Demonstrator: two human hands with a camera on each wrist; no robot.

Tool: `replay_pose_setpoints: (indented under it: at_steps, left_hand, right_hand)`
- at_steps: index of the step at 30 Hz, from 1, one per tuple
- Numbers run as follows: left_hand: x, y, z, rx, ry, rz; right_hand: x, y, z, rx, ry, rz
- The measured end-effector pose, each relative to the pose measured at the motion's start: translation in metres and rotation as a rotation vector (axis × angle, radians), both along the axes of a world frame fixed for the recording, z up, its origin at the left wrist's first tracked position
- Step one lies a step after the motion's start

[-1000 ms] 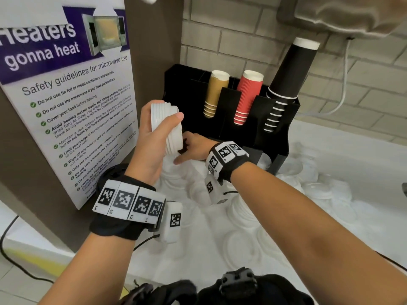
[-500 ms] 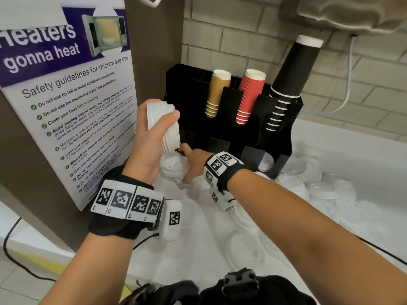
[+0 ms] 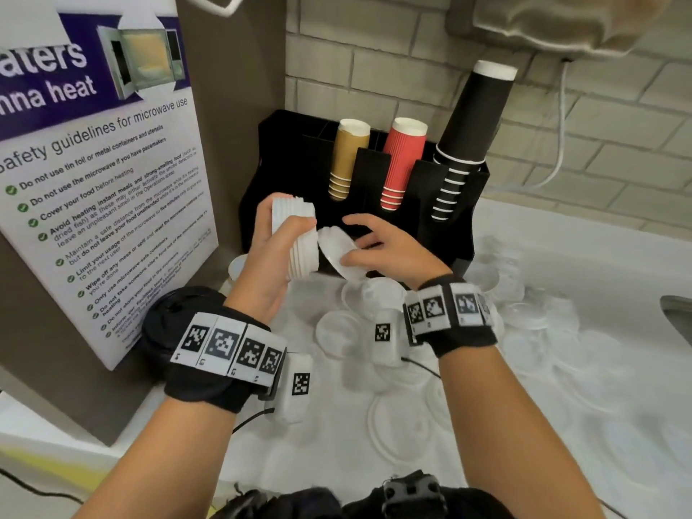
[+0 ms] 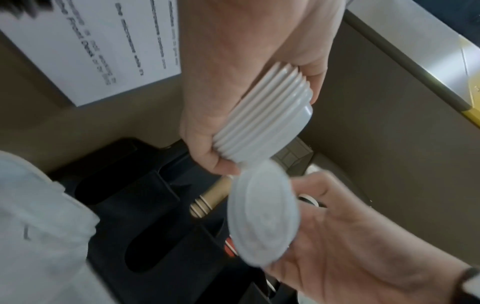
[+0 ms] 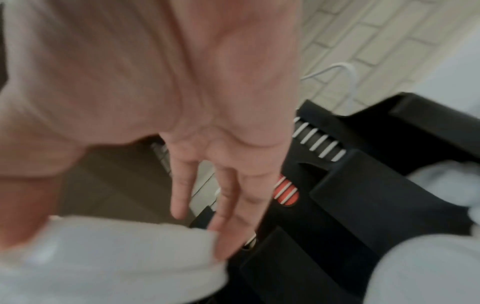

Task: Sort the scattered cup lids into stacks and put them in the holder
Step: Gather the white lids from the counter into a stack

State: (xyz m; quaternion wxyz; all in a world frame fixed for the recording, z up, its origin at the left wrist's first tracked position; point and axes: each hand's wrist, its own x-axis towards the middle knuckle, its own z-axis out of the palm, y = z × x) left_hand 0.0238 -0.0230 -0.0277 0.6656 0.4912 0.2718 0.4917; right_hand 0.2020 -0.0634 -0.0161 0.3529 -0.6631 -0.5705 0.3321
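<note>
My left hand (image 3: 284, 230) grips a stack of white cup lids (image 3: 299, 241) on its side, in front of the black holder (image 3: 284, 151). The left wrist view shows the stack (image 4: 265, 123) clasped between thumb and fingers. My right hand (image 3: 352, 239) pinches a single white lid (image 3: 335, 252), tilted, with its edge close to the stack's lower end. That lid (image 4: 262, 216) faces the left wrist camera. The right wrist view is blurred: the fingers (image 5: 223, 195) reach over the lid (image 5: 103, 257). Several loose lids (image 3: 524, 312) lie on the white counter.
The holder carries tan cups (image 3: 346, 159), red cups (image 3: 402, 162) and black cups (image 3: 468, 136) in its back slots. A microwave safety poster (image 3: 105, 181) hangs on the brown panel at left. A brick wall stands behind. A black lid (image 3: 168, 320) lies by my left wrist.
My right hand has risen from the pile near the holder with one lid and brought it up beside the stack. My left hand has kept hold of the stack.
</note>
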Motion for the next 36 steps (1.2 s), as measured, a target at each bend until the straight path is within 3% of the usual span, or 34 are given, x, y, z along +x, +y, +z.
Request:
replay_pose_setpoints:
  at_steps: [3, 6, 17, 26, 29, 32, 34, 36]
  left_hand:
    - [0.012, -0.006, -0.006, -0.04, -0.003, -0.022]
    - [0.021, -0.011, -0.011, -0.035, -0.011, -0.046]
    - [0.03, -0.025, -0.016, 0.051, 0.036, -0.25]
    - [0.032, -0.025, -0.013, 0.057, 0.018, -0.247]
    - [0.029, -0.021, -0.012, 0.036, -0.03, -0.249]
    - [0.027, -0.015, -0.008, 0.023, -0.064, -0.144]
    - [0.025, -0.01, -0.004, 0.015, -0.078, -0.055]
    - [0.021, -0.005, 0.0, -0.012, -0.114, -0.001]
  right_hand:
    - [-0.005, -0.023, -0.011, 0.129, 0.251, 0.011]
    - [-0.011, -0.037, -0.018, 0.18, 0.338, 0.018]
    - [-0.013, -0.057, -0.016, 0.249, 0.416, -0.007]
    - [-0.014, -0.055, -0.009, 0.308, 0.376, 0.009]
    - [-0.015, -0.049, -0.004, 0.306, 0.301, 0.055]
    - [-0.004, -0.038, 0.007, 0.256, 0.191, 0.079]
    - [0.012, -0.028, 0.013, 0.173, -0.022, -0.032]
    - [0.029, -0.016, 0.012, -0.033, -0.406, -0.054]
